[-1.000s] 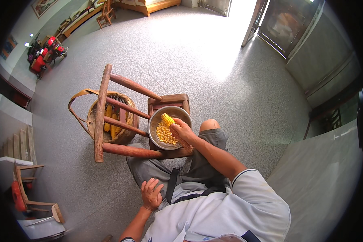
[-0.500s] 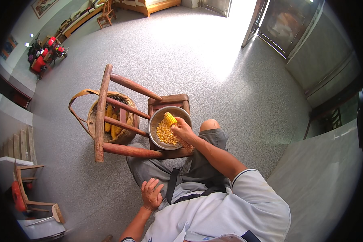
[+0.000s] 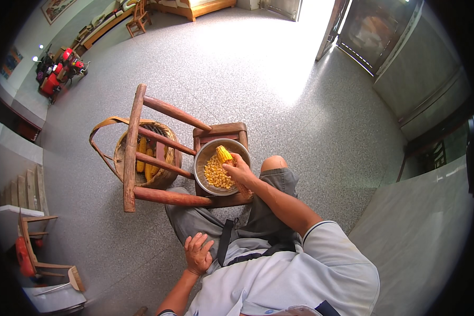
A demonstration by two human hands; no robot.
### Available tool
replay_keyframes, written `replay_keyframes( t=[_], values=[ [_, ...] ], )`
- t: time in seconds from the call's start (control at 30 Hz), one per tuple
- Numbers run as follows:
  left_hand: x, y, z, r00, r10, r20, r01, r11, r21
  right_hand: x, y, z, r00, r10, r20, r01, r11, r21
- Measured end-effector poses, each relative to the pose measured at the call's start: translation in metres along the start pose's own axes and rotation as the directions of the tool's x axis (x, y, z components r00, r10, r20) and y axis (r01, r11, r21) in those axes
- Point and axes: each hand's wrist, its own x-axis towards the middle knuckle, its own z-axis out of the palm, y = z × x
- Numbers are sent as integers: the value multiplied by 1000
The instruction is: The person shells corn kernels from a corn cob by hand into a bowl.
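My right hand (image 3: pixel 238 171) is closed around a yellow corn cob (image 3: pixel 224 154), held over a metal bowl (image 3: pixel 196 176). The cob's upper end still bears kernels; my fingers hide its middle, and a bare reddish part shows below the hand. Loose corn kernels (image 3: pixel 216 176) cover the bowl's bottom. The bowl rests on the seat of a wooden chair (image 3: pixel 231 128), whose ladder-like back extends to the left. My left hand (image 3: pixel 198 254) lies on my left thigh, fingers apart, holding nothing.
Behind the chair back stands a woven basket (image 3: pixel 169 177) with a tall handle, holding several corn cobs (image 3: pixel 141 154). A red motorbike (image 3: pixel 58 73) is at far left. Another chair (image 3: pixel 34 253) and a broom (image 3: pixel 76 279) are at lower left. An open doorway lets light in at the top.
The cob and my right hand have shifted very slightly, the cob's tip moving a little to the right. My left hand, the bowl and the chair stay where they were.
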Motion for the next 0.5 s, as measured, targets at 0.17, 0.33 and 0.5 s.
replay_keyframes(
  t=[0.17, 0.33, 0.5],
  values=[
    [-1, 0, 1, 1000, 0, -1, 0, 1000, 4, -1, -5, -1, 998, 49, 25, -54, 972, 228],
    [0, 2, -1, 1000, 1, 1, -1, 1000, 4, 2, 3, 0, 999, -32, -11, 33, 961, 275],
    [-3, 5, -4, 1000, -9, 5, 9, 1000, 1, 0, 8, 2, 999, -48, 9, 45, 975, 220]
  ],
)
